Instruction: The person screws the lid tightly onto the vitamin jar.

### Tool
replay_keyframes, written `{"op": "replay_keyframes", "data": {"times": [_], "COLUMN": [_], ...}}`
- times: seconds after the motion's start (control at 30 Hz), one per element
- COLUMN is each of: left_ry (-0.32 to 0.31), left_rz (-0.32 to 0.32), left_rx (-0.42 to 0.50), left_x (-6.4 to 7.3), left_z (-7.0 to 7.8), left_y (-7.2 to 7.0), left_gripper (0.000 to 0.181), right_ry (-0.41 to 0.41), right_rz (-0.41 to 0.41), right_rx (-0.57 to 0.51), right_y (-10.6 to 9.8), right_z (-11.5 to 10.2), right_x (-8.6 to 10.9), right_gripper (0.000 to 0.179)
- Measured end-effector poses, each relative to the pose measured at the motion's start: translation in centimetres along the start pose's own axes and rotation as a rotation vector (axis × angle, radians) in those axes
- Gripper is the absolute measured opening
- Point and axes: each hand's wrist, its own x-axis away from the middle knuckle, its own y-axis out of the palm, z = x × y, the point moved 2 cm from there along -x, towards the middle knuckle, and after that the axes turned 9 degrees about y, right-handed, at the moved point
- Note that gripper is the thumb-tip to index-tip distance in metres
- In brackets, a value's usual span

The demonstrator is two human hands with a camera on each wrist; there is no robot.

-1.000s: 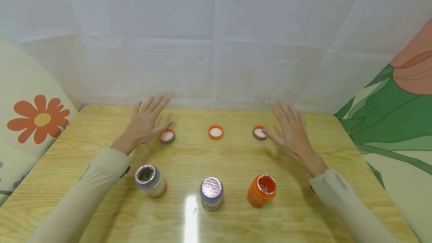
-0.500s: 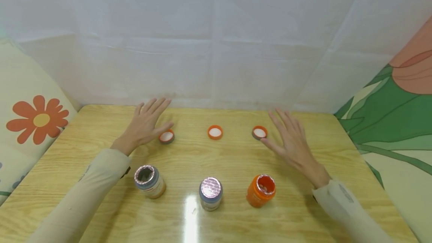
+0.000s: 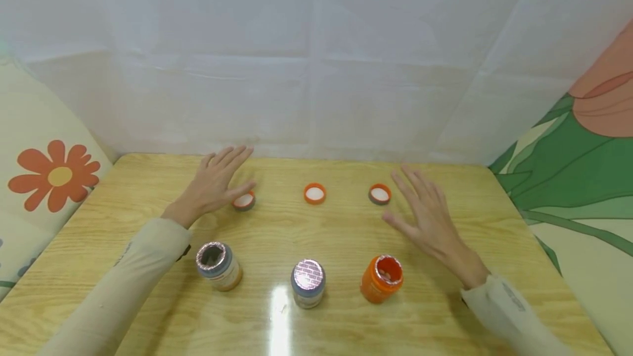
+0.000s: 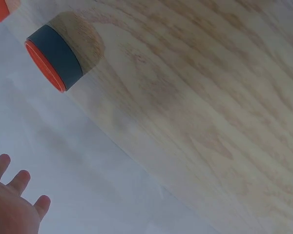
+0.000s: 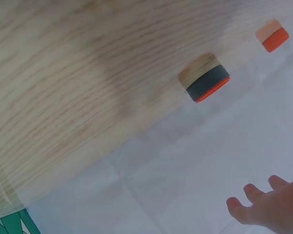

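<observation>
Hands (image 3: 206, 187) (image 3: 431, 221) with fingers (image 3: 236, 161) spread hover near two dark-sided caps (image 3: 245, 202) (image 3: 379, 195), an orange cap (image 3: 315, 194) between them

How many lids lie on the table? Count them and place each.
3: a dark-sided lid partly covered by the left hand, an orange lid in the middle, and a second dark-sided lid near the right hand. The sleeves could hide more.
</observation>
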Motion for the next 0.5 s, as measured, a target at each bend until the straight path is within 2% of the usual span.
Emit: {"op": "replay_keyframes", "data": {"times": [0.27, 0.5], "left_ry": [0.007, -0.004], "left_rz": [-0.006, -0.014], "left_rx": [0.025, 0.137], "left_x": [-0.2, -0.5], "left_z": [0.3, 0.4], "left_y": [0.1, 0.4], "left_gripper": [0.076, 0.077], "right_ry": [-0.012, -0.01], "right_rz": [-0.011, -0.06], "right_rx": [-0.013, -0.17], "right_y": [-0.3, -0.7], "right_z": [-0.4, -1.5], "right_x": [1.2, 2.5], "right_gripper": [0.082, 0.076]}}
